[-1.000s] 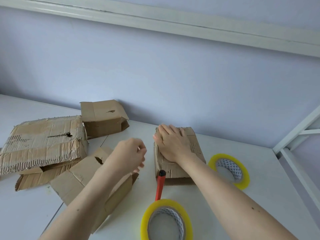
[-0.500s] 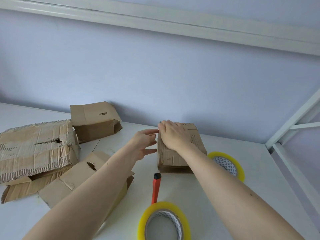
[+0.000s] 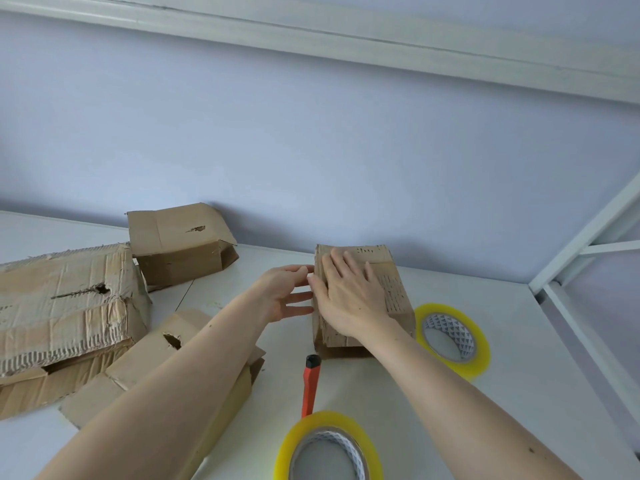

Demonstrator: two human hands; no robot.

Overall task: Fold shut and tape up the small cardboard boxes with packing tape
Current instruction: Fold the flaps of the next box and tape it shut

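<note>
boxes, four (image 3: 363,296), tape rolls, two (image 3: 452,336)

Near tape roll (image 3: 329,448) cut by bottom edge, large torn box (image 3: 62,306) cut by left edge

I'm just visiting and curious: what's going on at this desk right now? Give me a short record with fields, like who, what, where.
Scene: a person at a white table against a pale wall
Right hand: lies flat on top of the small cardboard box
Left hand: fingers straight, at the box's left side
Tape: two yellow rolls, near roll and right roll
Cutter: orange knife between box and near roll
Other boxes: three worn ones on the left, the largest torn
</note>
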